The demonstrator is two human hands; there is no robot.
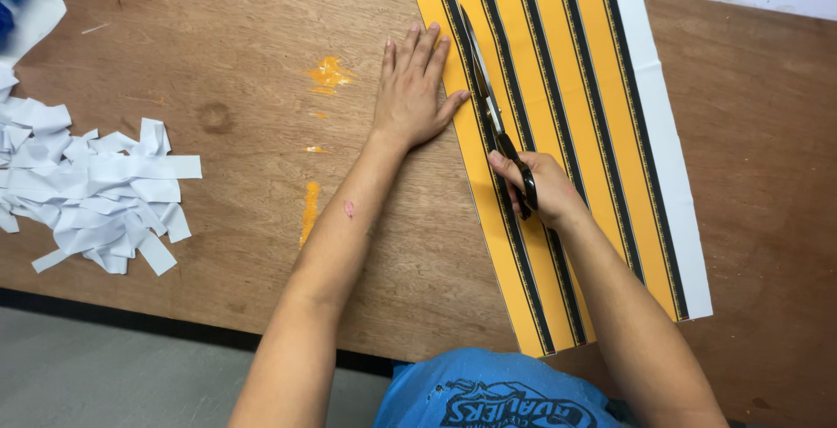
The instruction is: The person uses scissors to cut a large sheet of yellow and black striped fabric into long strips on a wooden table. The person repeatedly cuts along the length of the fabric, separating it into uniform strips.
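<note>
Nearest, the right hand (pixel 534 186) is wrapped around the dark handles of a pair of scissors (pixel 493 114), fingers through the loops; the long steel blades lie almost together, pointing away along a black stripe. They run up the striped sheet (pixel 584 132), a long glossy paper banded in yellow-orange and black with a white margin on its right edge, lying flat and slanting from the near middle of the surface (pixel 218 62) to the far right.

Just beyond, the left hand (pixel 411 92) lies spread flat, palm down, partly on the sheet's left edge and partly on bare wood, its thumb close beside the blades. That closeness is the main risk, I judge: if the blades advance, the thumb could be nicked. The sheet also looks slick, so with weight on one edge only it could skew and the cut could wander off the stripe.

The surface is worn brown plywood, scuffed, with dried orange paint smears (pixel 329 72) left of the hand. At the far left sits a loose heap of white paper strips (pixel 96 188), thin and curling.
</note>
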